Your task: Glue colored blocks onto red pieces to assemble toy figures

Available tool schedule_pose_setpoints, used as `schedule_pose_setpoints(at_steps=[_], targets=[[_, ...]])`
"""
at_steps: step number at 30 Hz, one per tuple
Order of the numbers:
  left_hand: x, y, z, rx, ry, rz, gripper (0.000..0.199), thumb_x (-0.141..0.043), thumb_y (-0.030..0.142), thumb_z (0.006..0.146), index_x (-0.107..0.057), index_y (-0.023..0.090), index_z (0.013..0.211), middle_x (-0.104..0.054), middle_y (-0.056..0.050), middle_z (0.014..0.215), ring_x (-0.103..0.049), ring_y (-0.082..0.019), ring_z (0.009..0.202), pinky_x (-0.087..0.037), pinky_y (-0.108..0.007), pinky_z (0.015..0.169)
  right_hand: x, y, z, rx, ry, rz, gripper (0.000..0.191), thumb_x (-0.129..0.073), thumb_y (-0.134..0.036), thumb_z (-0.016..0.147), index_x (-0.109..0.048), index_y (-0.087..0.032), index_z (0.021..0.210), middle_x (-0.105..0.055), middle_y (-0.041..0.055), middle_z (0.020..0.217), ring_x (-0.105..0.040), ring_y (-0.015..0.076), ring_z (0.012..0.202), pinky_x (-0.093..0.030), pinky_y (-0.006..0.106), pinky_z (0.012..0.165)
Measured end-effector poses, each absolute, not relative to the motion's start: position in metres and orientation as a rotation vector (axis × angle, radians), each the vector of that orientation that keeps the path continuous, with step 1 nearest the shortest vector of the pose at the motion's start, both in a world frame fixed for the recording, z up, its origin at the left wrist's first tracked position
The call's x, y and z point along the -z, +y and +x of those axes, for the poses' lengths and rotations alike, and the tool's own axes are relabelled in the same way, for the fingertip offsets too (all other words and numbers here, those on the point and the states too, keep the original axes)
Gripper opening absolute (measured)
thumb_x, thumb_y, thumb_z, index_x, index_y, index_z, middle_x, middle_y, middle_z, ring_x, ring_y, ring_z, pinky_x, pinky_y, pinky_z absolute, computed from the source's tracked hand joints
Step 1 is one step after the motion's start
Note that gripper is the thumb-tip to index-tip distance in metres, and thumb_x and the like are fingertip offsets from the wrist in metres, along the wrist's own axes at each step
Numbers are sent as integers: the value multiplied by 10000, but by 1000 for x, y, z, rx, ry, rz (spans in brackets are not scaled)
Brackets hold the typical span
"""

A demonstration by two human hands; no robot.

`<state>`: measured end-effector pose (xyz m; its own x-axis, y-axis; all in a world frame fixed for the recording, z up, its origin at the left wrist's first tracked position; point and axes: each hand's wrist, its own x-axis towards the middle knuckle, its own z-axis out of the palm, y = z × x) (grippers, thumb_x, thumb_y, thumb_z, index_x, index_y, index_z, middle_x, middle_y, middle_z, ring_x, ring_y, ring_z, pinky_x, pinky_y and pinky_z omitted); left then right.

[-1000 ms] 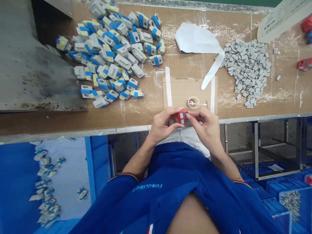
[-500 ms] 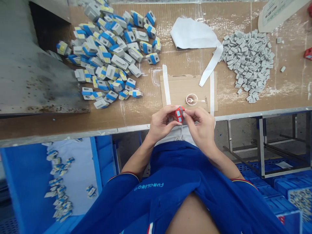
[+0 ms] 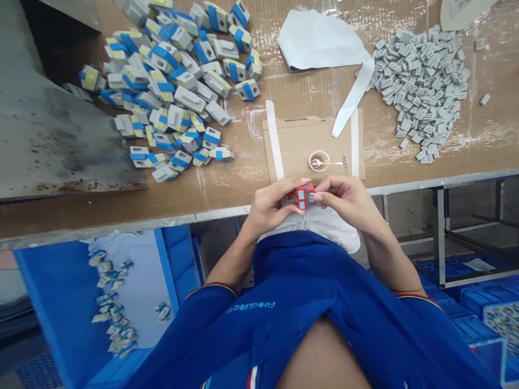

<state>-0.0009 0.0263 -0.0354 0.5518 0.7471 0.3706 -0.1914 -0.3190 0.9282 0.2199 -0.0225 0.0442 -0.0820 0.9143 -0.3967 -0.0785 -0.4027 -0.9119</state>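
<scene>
Fingers [image 3: 318,198] of both hands pinching small red block [image 3: 305,195], held just past table edge, lower middle of frame. Left hand [image 3: 267,208] grips block's left side; right hand [image 3: 344,201] presses fingertips against grey bit [image 3: 313,198] at its right end. Above hands, cardboard sheet [image 3: 284,138] with round dish [image 3: 318,161] and small spoon [image 3: 330,162]. Heap of blue-and-grey blocks [image 3: 170,70] upper left; pile of tiny grey pieces [image 3: 421,92] upper right; white cloth [image 3: 320,40] top middle.
</scene>
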Motion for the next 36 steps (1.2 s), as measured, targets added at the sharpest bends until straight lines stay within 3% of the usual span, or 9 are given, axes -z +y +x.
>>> schedule_pose_setpoints(at_steps=[9,15,19,26,33,36], targets=[[31,30,-5,-1011,462,1971,734,-897,376,917,-652,251,1597,-850,-160,1320,-860,-232,1162,-697,-284,1005,-39,-24,223,-1691,-1014,-1467,511,-920,-657,818,-690,-207,744,-694,-9,652,-606,142,614,-479,287,596],[26,33,-4,-994,469,1915,716,-906,309,923,-651,305,1592,-800,-161,1440,-823,-259,1270,-699,-363,1047,-48,-34,217,-1414,-1133,-1547,296,-836,-495,952,-789,-217,863,-816,24,823,-689,168,730,-536,318,690],[26,34,-3,-1001,461,1821,681,-906,283,926,-676,311,1567,-814,-148,1408,-816,-249,1274,-685,-363,1070,-50,-39,213,-1246,-1189,-1539,175,-818,-389,972,-800,-243,878,-826,19,873,-722,175,781,-550,310,704],[27,32,-6,-915,432,1765,662,-882,271,948,-674,298,1576,-802,-150,1448,-795,-269,1344,-651,-380,1156,-46,-36,217,-1272,-1311,-1527,296,-795,-412,979,-710,-235,757,-714,-15,718,-609,147,674,-477,307,670],[31,33,-9,-891,502,1743,630,-885,278,942,-707,292,1546,-805,-142,1446,-784,-282,1359,-649,-390,1168,-33,-30,212,-1347,-1189,-1550,298,-808,-446,923,-721,-217,753,-735,-8,683,-589,130,608,-433,282,578],[33,35,-9,-908,491,1733,644,-896,256,929,-707,304,1544,-807,-144,1432,-791,-269,1330,-652,-372,1140,-33,-32,206,-1300,-1131,-1555,247,-797,-401,905,-730,-218,752,-766,1,692,-630,135,610,-482,281,585]])
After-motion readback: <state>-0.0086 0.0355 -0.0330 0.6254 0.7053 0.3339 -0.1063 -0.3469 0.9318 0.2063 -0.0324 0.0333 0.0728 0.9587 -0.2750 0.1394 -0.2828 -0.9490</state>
